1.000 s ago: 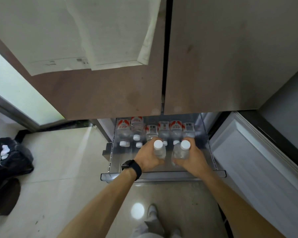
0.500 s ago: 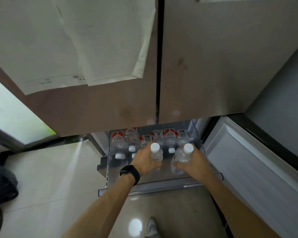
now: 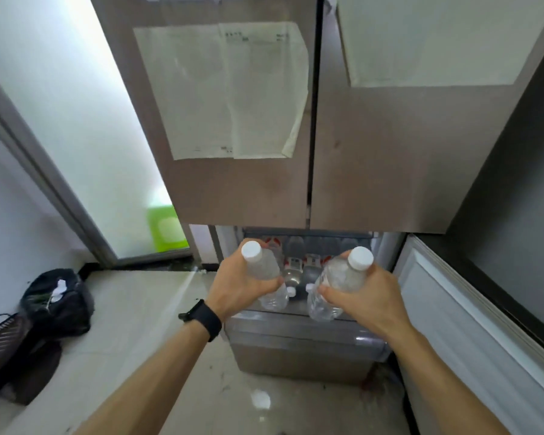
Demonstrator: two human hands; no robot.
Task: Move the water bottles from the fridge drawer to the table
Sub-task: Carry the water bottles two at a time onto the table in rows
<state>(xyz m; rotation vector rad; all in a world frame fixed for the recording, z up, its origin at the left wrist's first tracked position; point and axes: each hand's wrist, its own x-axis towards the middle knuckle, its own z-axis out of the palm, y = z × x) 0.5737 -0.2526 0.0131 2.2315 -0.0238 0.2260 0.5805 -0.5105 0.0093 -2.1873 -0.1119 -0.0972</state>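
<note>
Clear plastic with white caps fills both hands: the left hand (image 3: 237, 285) curls its fingers and thumb round the body of the left bottle (image 3: 263, 266), and the right hand (image 3: 369, 298) grips the right bottle (image 3: 336, 281) in the same way. Both bottles are held tilted in the air, caps leaning apart and bases closer together, just above the front edge of the open fridge drawer (image 3: 302, 340). More water bottles (image 3: 294, 266) with red-and-white labels rest inside the drawer behind the held pair, partly hidden by the hands. A black watch (image 3: 205, 319) sits on the left wrist. Above the drawer, the two brown fridge doors (image 3: 239, 189) are closed, with pale sheets of paper (image 3: 226, 89) stuck to them. To the left, a black bag (image 3: 57, 301) lies on the glossy tiled floor (image 3: 139, 309), well apart from the fridge, and a blurred green object (image 3: 167, 229) shows behind a frosted glass panel.
</note>
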